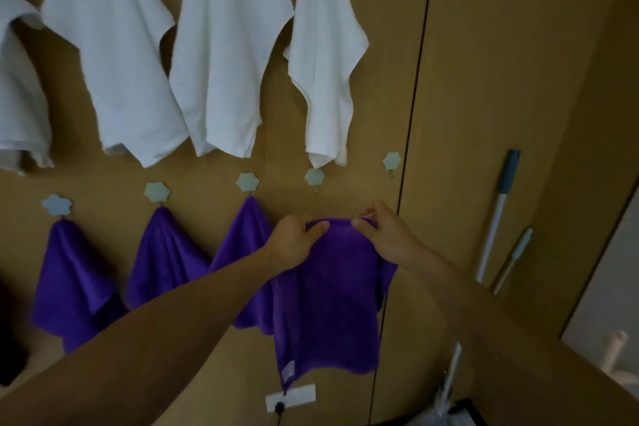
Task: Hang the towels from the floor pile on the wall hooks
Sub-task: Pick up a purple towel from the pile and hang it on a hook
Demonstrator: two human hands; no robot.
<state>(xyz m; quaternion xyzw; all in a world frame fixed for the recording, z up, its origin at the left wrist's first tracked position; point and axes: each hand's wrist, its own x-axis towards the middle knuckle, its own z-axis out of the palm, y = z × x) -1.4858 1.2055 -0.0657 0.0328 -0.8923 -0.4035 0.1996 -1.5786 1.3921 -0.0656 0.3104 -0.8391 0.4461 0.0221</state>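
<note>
While both arms are stretched toward the wall (501, 62), the left hand (297, 242) and the right hand (383, 235) each pinch the top edge of a purple towel (332, 301), thumbs pressed on the front, so the cloth bunches between them. That edge sits just below a pale hook (314, 177) without touching it. The rest of the towel hangs down from the hands, with a small label (288, 369) at its lower left corner. Left of the hook, three more purple towels (166, 259) hang from the same row, the nearest partly hidden behind the left forearm. Above the hook hangs a row of white towels (221, 55), and the tip of the rightmost one comes down right to the hook. Right of the hook is a second hook (391, 161), then a dark seam (413, 114) running down the wall, and further right two pale handles (497, 218) lean against it. Well below the hook, under the held towel's corner, a white socket (292, 397) has a black plug in it.
</note>
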